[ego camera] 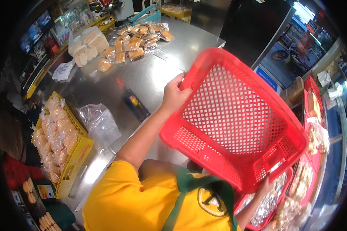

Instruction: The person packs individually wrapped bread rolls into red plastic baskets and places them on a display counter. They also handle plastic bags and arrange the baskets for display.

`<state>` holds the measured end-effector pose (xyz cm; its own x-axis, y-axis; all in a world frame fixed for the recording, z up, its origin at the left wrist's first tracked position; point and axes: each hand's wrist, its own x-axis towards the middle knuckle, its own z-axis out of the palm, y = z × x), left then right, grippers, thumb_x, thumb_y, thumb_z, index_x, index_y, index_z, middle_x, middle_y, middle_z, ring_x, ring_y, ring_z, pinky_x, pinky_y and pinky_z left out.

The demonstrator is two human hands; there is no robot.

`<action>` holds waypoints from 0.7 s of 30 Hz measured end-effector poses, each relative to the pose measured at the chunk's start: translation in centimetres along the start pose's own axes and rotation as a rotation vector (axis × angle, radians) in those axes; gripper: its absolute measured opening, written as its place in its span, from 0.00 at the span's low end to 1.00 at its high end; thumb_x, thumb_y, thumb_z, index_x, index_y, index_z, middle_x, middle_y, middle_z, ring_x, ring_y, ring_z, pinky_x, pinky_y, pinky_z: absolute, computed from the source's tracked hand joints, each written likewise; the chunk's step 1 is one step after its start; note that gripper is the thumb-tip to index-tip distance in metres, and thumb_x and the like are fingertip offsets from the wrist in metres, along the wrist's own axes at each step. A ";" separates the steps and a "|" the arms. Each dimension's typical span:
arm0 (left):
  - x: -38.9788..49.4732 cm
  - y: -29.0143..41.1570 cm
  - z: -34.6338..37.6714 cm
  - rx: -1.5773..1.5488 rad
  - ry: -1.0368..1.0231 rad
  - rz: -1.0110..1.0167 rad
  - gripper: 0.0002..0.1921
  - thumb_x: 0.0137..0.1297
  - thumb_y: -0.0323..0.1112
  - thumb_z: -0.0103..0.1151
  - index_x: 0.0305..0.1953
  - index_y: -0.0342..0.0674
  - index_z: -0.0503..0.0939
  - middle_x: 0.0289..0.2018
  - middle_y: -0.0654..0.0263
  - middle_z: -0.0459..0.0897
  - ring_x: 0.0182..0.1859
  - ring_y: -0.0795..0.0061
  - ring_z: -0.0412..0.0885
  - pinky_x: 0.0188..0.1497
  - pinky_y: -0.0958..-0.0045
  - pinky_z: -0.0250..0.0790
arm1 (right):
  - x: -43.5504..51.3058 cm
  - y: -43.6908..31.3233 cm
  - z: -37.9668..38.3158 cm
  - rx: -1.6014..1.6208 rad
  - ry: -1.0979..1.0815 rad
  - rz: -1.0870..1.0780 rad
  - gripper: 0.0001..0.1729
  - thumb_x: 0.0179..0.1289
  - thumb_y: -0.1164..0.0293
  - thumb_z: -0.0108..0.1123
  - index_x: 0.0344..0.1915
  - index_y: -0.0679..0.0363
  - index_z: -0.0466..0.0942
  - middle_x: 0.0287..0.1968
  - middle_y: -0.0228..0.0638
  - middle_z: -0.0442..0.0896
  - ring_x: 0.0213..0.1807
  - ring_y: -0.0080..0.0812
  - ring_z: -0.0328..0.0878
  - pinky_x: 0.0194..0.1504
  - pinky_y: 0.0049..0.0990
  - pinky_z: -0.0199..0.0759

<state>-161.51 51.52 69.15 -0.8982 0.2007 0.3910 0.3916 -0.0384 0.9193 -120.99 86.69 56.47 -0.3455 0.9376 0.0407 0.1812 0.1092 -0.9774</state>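
A red perforated plastic basket point(234, 112) is held up and tilted, its inside showing and nothing in it. My left hand point(176, 93) grips its rim on the upper left side, thumb on the inner side. At the lower right corner my right hand point(264, 184) holds the rim, its fingers partly hidden by the basket. Beyond my left hand, individually wrapped bread rolls point(136, 43) are piled on the stainless steel table point(162, 66). A dark tape dispenser or similar tool with a red end point(134, 104) lies on the table left of my left forearm.
A yellow crate point(78, 164) of bagged buns stands at the left, beside clear plastic bags point(99, 124). A bag of long rolls point(88, 46) and a teal sealer-like device point(144, 14) are farther back. Red trays of packaged goods point(303, 176) line the right; a doorway point(292, 49) opens behind.
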 end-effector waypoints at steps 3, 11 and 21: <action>6.1 -2.2 4.3 0.025 0.025 0.003 0.22 0.57 0.21 0.58 0.55 0.34 0.75 0.29 0.69 0.82 0.22 0.88 0.72 0.24 0.83 0.64 | 9.0 0.0 4.8 0.094 -0.026 -0.138 0.23 0.63 0.68 0.64 0.55 0.68 0.73 0.47 0.37 0.77 0.47 0.28 0.73 0.48 0.26 0.68; 23.4 -5.8 10.6 -0.003 0.091 0.050 0.24 0.57 0.21 0.59 0.57 0.35 0.73 0.31 0.69 0.82 0.23 0.87 0.73 0.25 0.82 0.65 | 27.2 -8.2 17.4 0.344 -0.195 -0.212 0.26 0.61 0.78 0.59 0.60 0.69 0.67 0.49 0.39 0.78 0.47 0.30 0.76 0.51 0.28 0.70; 45.6 -16.5 7.8 0.192 -0.039 -0.281 0.27 0.57 0.23 0.57 0.61 0.37 0.69 0.36 0.63 0.84 0.29 0.80 0.79 0.31 0.78 0.72 | 47.5 -15.6 38.2 0.143 -0.640 -0.071 0.14 0.58 0.75 0.60 0.45 0.67 0.75 0.29 0.30 0.80 0.25 0.20 0.74 0.29 0.18 0.66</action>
<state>-207.37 68.95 71.51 -0.9695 0.2147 0.1179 0.1634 0.2084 0.9643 -175.41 116.91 65.72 -0.8394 0.5432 0.0180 0.0285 0.0772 -0.9966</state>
